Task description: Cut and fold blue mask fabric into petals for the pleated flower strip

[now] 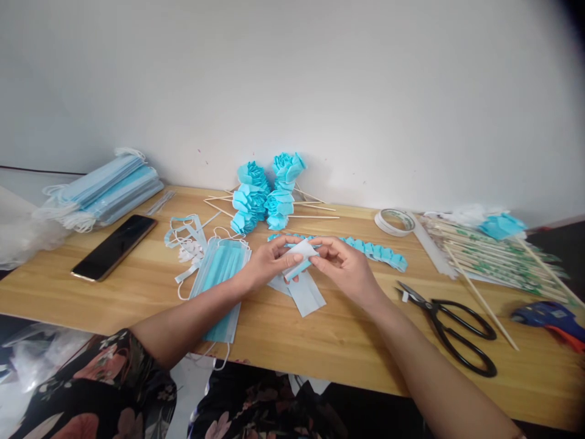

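Note:
Between my fingertips is a small folded piece of white and light-blue mask fabric point(299, 261). My left hand point(269, 263) pinches its left side, and my right hand point(343, 268) pinches its right edge. Beneath it, flat white fabric strips point(307, 296) lie on the table. A row of folded blue fabric petals point(370, 249) stretches behind my hands to the right. Several face masks point(223, 265) with ear loops lie under and beside my left forearm. Black-handled scissors point(445, 326), blades slightly apart, rest to the right of my right forearm.
Blue fabric flowers point(260, 195) on sticks are piled against the wall. A mask stack point(105, 186), a phone point(114, 247) and fabric scraps point(189, 241) are at left. A tape roll point(394, 222), bundled wooden sticks point(493, 253) and a blue glue gun point(546, 316) are at right.

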`<state>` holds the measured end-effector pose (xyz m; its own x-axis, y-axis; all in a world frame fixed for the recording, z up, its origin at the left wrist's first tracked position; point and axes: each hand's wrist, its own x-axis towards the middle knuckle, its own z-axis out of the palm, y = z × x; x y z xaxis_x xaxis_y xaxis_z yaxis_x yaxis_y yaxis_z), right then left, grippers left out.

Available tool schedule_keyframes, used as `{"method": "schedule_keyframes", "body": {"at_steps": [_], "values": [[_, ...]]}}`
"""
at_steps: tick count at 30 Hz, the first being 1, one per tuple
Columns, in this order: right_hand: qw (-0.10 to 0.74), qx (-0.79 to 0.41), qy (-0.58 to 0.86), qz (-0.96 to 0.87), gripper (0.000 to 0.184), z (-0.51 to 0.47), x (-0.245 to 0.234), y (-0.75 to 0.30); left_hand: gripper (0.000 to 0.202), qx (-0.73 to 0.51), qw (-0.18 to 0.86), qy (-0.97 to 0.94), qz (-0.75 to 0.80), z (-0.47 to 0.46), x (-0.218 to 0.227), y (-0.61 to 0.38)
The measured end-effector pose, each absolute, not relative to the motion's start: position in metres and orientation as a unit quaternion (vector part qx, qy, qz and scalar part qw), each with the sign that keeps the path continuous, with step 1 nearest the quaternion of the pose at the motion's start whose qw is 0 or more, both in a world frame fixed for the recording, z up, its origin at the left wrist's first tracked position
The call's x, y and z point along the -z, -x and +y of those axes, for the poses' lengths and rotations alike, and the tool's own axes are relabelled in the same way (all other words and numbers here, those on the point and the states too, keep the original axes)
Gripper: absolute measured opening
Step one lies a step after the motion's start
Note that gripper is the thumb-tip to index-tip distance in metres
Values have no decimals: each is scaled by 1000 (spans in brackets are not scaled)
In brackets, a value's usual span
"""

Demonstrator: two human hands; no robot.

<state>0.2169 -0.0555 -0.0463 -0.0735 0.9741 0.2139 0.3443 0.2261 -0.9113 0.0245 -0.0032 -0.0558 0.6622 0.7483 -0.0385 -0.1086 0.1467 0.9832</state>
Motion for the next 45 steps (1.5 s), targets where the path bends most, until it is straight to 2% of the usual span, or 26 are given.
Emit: {"method": "schedule_keyframes", "body": {"at_steps": [7,13,17,22,26,30,35,40,45], "values": [[443,-342,521,-644,29,-57,45,-215,62,-297,680,-609,282,-3,62,-27],[469,-426,488,-601,41,-52,49,-222,66,-303,653,-635,282,-4,62,-25],[425,-442,488,-621,49,-53,48,-221,72,-306,631,-655,282,-6,58,-25],[420,-392,521,-632,36,-53,47,-219,67,-320,590,-678,298,-8,55,-24],[438,-404,517,-615,36,-50,49,-221,67,-361,566,-667,324,-3,60,-23],[424,-426,510,-615,39,-50,52,-222,65,-412,588,-624,308,1,61,-24],[443,-423,503,-610,40,-50,54,-220,76,-416,688,-529,271,-1,56,-27],[465,-380,515,-612,40,-51,53,-217,43,-339,728,-525,283,-6,54,-27],[433,-325,529,-654,39,-54,50,-213,40,-331,704,-539,324,-5,59,-26]]}}
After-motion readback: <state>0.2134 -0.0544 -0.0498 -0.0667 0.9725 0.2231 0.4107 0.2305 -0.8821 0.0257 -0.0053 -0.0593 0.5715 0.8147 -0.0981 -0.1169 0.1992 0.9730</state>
